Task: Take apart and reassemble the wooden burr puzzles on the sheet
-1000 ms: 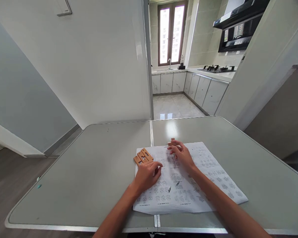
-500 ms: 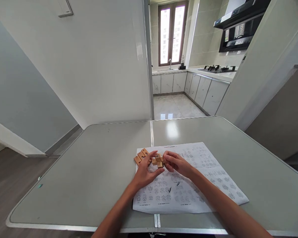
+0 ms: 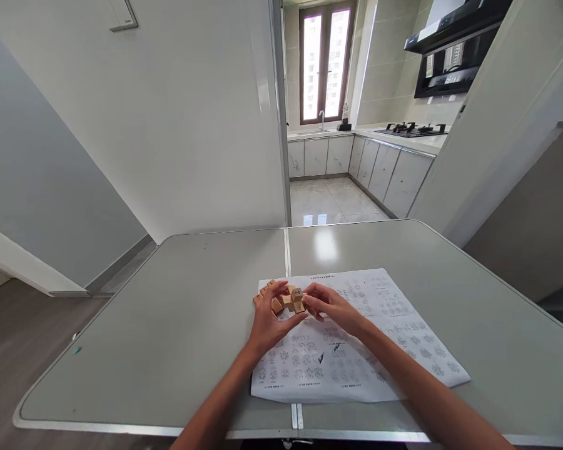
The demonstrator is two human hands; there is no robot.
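A partly joined wooden burr puzzle point(image 3: 294, 300) is between my two hands above a printed sheet; a dark mark shows on its upper block. My left hand point(image 3: 268, 322) curves round it from the left, with the index finger on the far side and the thumb at the near side. From the right, the bent fingers of my right hand point(image 3: 329, 306) pinch its right end, and the fingertips partly hide that end. Loose wooden puzzle pieces point(image 3: 258, 300) lie beside the sheet's upper left corner, partly covered by my left hand.
The printed sheet point(image 3: 356, 362) carries rows of small puzzle diagrams and two dark tick marks. It lies on a grey folding table point(image 3: 169, 337) with a metal seam down the middle. Beyond the table, a doorway opens onto a kitchen with white cabinets point(image 3: 316, 156).
Both hands and the puzzle have shifted slightly left. The puzzle has turned a little, and my left hand now covers more of the loose pieces.
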